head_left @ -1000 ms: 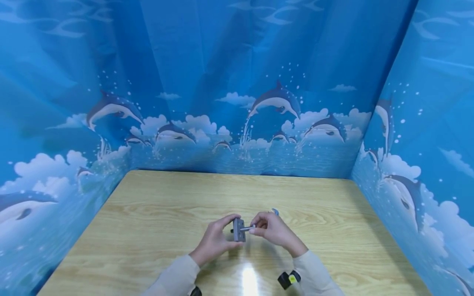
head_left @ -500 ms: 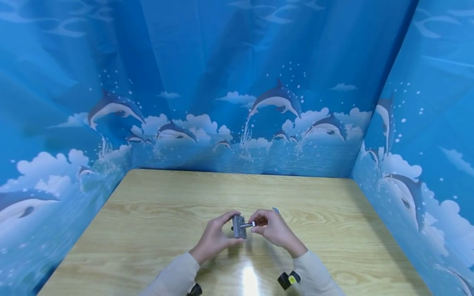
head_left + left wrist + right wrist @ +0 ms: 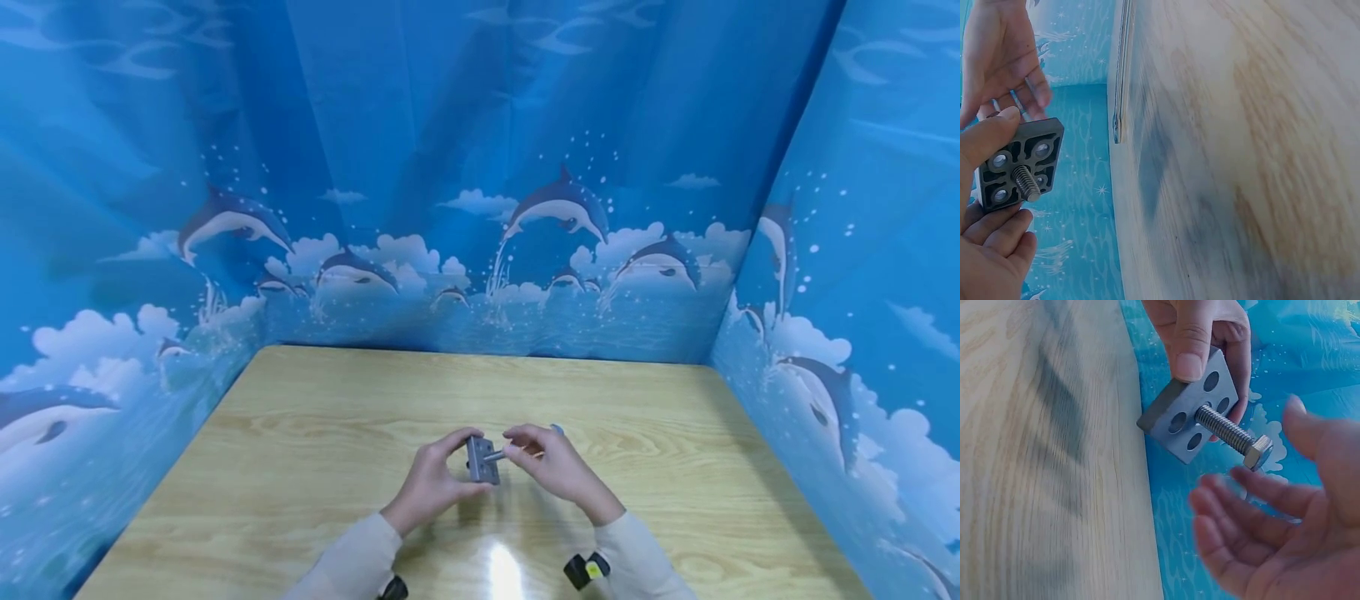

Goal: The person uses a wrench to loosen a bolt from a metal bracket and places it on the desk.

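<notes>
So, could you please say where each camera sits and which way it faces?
Head: on the head, facing forward and down; table, left hand, right hand and sleeves show.
Left wrist: on that wrist, facing the left hand gripping the plate; right hand beyond.
Right wrist: on that wrist, facing the right hand near the bolt; left hand beyond.
Both wrist views share the plate, bolt and hands.

The head camera looks down and forward across the table (image 3: pixel 337 433) to its far edge (image 3: pixel 487 357); both wrist cameras, closer, view one plate (image 3: pixel 1189 405) from opposite sides.
</notes>
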Available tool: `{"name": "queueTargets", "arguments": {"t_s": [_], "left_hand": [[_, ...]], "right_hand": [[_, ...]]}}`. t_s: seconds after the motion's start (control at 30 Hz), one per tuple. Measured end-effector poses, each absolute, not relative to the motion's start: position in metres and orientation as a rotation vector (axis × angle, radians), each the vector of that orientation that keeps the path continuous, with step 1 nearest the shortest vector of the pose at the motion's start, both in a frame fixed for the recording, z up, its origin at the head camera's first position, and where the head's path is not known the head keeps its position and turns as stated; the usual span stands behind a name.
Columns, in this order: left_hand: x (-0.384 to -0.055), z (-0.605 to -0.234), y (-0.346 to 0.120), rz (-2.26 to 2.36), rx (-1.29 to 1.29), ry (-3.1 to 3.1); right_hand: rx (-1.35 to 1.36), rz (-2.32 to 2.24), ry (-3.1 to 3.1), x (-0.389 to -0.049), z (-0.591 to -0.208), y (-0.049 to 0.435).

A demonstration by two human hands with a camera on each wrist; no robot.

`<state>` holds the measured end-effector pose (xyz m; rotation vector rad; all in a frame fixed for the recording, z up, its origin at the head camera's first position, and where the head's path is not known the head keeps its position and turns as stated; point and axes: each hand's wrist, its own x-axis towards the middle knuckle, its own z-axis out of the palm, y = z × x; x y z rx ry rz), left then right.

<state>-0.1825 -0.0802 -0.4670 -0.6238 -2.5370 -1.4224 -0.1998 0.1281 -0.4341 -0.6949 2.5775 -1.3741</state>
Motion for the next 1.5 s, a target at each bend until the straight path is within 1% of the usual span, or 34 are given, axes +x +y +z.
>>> {"name": "queueTargets", "arguments": {"t_s": [0.23, 0.53, 0.83, 0.97, 1.23, 1.5], "left_hand": [[-0.1833, -0.4703, -0.0797, -1.432, -0.632, -2.540], [-0.1829, -0.4704, -0.0800, -1.414, -0.604, -2.569], [-0.1827, -0.4718, -0.0795, -1.417, -0.627, -2.555], [-0.1832, -0.4737, -0.0800, -1.398, -0.640, -2.539], [-0.1844, -0.4763, -0.0795, -1.394, -0.663, -2.528], [-0.1847, -0.4752, -0.0776, -1.413, -0.658, -2.539]], "right_hand": [[-0.620, -1.330, 2.502, -0.2011, -0.4340, 0.1299], [-0.735, -1.321, 2.637, -0.2006, -0.4350, 0.1301], [-0.758, -1.363, 2.598, -0.2013, -0.4362, 0.1300], [-0.728, -1.281, 2.567, -0.2004, -0.4328, 0.1309], [-0.577, -1.258, 2.593, -0.2018, -0.4317, 0.1315], [-0.564, -1.220, 2.590, -0.2018, -0.4319, 0.1311]]}}
